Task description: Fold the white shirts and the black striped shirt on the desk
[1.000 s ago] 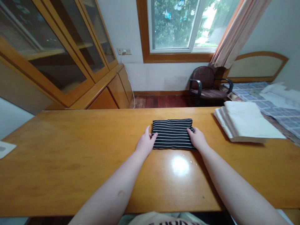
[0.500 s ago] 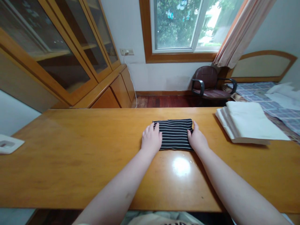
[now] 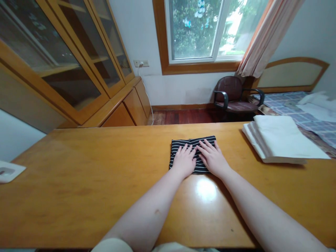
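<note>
A folded black cloth with white stripes (image 3: 181, 142) lies flat on the wooden table (image 3: 91, 175), close to its far edge. My left hand (image 3: 185, 161) rests on the cloth's middle-left part, palm down with fingers spread. Beside it, my right hand (image 3: 212, 157) lies flat over the right part, fingers also spread. The fingertips of the two hands nearly meet at the middle. Much of the cloth's near side is hidden beneath both hands.
A stack of folded white sheets (image 3: 278, 136) sits at the table's right. At the left edge is a white plastic object (image 3: 12, 171). Beyond the table stand a glass-doored cabinet (image 3: 105, 91), a brown armchair (image 3: 231, 92) and a bed (image 3: 286, 105).
Both hands have moved from the cloth's side edges inward onto its top, now lying flat. Slight creases show at the cloth's far edge. The view has shifted a little.
</note>
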A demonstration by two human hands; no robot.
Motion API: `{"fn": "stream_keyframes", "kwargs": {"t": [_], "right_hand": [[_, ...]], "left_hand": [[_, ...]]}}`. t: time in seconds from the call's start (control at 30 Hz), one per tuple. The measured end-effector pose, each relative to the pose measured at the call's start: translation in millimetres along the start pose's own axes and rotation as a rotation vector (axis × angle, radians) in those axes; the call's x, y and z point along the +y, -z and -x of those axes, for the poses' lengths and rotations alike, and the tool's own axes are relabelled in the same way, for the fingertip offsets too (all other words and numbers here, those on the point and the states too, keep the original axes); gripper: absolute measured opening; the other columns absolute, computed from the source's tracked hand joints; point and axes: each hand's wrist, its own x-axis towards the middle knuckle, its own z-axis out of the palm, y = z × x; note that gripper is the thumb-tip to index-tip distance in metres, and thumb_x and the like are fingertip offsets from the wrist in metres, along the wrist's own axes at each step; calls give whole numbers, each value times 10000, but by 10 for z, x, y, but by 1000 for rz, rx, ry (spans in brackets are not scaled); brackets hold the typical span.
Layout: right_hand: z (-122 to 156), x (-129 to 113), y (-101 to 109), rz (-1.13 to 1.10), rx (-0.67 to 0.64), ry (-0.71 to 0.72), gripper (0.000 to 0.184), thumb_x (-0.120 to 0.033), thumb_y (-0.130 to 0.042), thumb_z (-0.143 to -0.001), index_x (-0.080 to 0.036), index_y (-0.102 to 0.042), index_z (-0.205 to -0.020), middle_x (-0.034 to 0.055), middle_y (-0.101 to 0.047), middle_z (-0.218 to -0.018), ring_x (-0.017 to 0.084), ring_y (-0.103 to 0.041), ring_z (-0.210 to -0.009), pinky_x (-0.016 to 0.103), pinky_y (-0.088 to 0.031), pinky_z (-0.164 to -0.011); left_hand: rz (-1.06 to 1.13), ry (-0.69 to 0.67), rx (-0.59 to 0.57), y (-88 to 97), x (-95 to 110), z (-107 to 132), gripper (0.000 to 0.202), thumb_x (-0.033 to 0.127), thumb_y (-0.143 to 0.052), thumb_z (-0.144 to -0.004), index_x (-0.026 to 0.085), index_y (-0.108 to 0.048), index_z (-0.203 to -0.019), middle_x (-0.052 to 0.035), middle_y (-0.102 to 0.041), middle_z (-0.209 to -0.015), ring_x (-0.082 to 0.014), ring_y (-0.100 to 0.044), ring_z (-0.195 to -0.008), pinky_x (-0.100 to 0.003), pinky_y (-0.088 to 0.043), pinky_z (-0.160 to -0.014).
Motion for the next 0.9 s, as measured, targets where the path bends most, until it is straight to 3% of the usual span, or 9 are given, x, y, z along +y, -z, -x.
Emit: {"fn": "stream_keyframes", "kwargs": {"t": [0.13,0.3,0.37,0.47,0.57,0.67,0.8,0.9], "right_hand": [[-4,56,-66,-32,-102,-201,540,-475,-390,-910,-229,-412,-1390,86,-339,-1474,266,-274,-1366,558,-147,-1095],[15,156,-110,-89,-169,-381,709,-591,-352,-882,-197,-255,-1463,133,-214,-1517,284,-219,-1385,558,-188,-1082],[23,178,-116,-102,-169,-408,734,-607,-353,-875,-187,-245,-1467,140,-210,-1518,291,-212,-1386,548,-184,-1088],[30,199,-127,-110,-159,-408,743,-617,-353,-869,-189,-247,-1467,136,-218,-1518,294,-218,-1383,534,-180,-1094],[32,211,-134,-112,-160,-401,741,-624,-354,-865,-202,-253,-1466,126,-228,-1516,294,-227,-1381,526,-174,-1099],[30,211,-134,-109,-170,-401,747,-622,-355,-864,-186,-263,-1463,131,-224,-1516,301,-224,-1381,528,-170,-1100],[30,205,-129,-113,-162,-402,735,-609,-364,-867,-180,-278,-1457,133,-231,-1514,299,-223,-1381,527,-161,-1103],[31,202,-123,-124,-157,-400,735,-610,-365,-867,-176,-282,-1455,138,-235,-1512,302,-224,-1380,534,-162,-1101]], "left_hand": [[37,80,19,0,-74,-20,555,423,-482,-842,273,-420,-1373,-59,-347,-1480,-270,-196,-1396,-493,-64,-1135],[135,378,91,23,-294,-66,701,550,-522,-789,259,-350,-1403,-121,-231,-1522,-369,-118,-1398,-595,-80,-1085],[152,494,122,63,-396,-83,748,578,-508,-786,194,-334,-1405,-172,-275,-1496,-365,-168,-1388,-552,-137,-1091],[191,589,217,181,-551,-94,596,526,-400,-863,125,-452,-1300,-202,-460,-1365,-310,-381,-1299,-442,-287,-1054],[246,603,266,322,-712,-81,464,512,-316,-903,182,-619,-1024,-132,-647,-1079,-249,-578,-1041,-358,-424,-890],[291,570,194,394,-833,-68,479,565,-331,-888,216,-647,-801,-70,-687,-871,-211,-610,-857,-304,-438,-763],[295,584,158,363,-855,-88,496,611,-341,-867,239,-659,-784,-44,-697,-845,-211,-606,-816,-299,-418,-707],[277,587,169,306,-816,-124,406,597,-465,-818,238,-656,-820,-45,-693,-857,-222,-610,-826,-306,-420,-707]]}}
